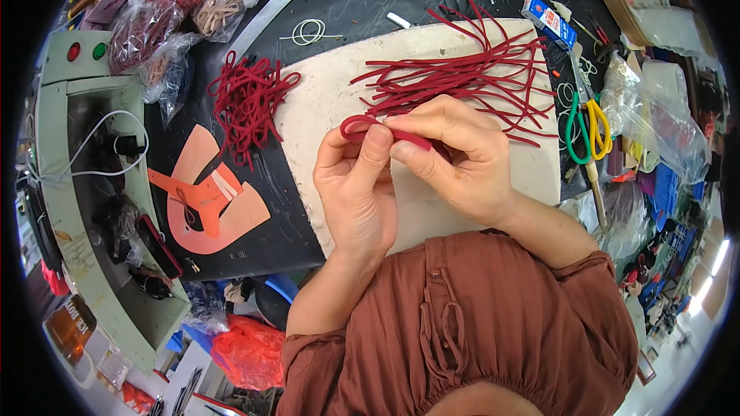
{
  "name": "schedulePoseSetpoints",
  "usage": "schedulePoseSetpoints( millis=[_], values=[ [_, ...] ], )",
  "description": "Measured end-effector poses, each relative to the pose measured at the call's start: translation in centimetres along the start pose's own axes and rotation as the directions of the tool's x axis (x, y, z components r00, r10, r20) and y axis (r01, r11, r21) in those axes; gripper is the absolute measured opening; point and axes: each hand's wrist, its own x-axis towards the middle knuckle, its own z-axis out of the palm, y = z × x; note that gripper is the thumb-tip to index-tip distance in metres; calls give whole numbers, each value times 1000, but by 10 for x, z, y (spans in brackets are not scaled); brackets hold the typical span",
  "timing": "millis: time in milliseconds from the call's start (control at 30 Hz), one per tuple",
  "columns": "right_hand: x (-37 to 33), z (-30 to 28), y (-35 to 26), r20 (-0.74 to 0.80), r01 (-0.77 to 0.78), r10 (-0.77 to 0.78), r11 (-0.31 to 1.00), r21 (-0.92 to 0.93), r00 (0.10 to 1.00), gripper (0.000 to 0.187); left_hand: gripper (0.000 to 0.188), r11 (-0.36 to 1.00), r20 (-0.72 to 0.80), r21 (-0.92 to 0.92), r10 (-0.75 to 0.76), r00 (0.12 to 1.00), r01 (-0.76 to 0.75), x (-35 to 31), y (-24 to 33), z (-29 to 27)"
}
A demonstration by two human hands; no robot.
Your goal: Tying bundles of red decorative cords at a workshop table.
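Between my two hands a dark red cord [356,122] is bent into a small loop. My left hand [358,185] is closed, pinching the cord between thumb and fingers. Close against it, my right hand [462,156] grips the other part of the cord with thumb and forefinger. Both hands are held over a pale cream board [308,127]. Beyond them many straight dark red cords [462,69] lie spread across the board. A tangled heap of looped red cords [248,100] sits at the board's left edge.
On the left lie orange and peach cut pieces [208,200] beside a grey-green metal housing [92,185]. Scissors [590,127] with green and yellow handles, a small blue box [549,21] and plastic bags [655,115] are at the right. Bagged cords [173,11] stand at the back left.
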Motion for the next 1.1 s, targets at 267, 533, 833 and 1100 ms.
schedulePoseSetpoints(
  millis=[267,533,833,1100],
  values=[
    [5,-17,-8,208,-381,330,873,304,921,13,24,941,254,329,-15,967,-72,4,16,-15],
    [2,-26,-4,267,-345,327,938,21,906,11,21,397,510,660,387,768,-638,3,13,-22],
    [-4,-39,1,222,-103,192,927,-361,956,10,22,86,656,565,557,510,-821,0,12,-22],
    [-3,-17,-5,294,-531,454,592,606,841,13,24,759,295,427,396,869,-491,-5,-6,-27]
  ],
)
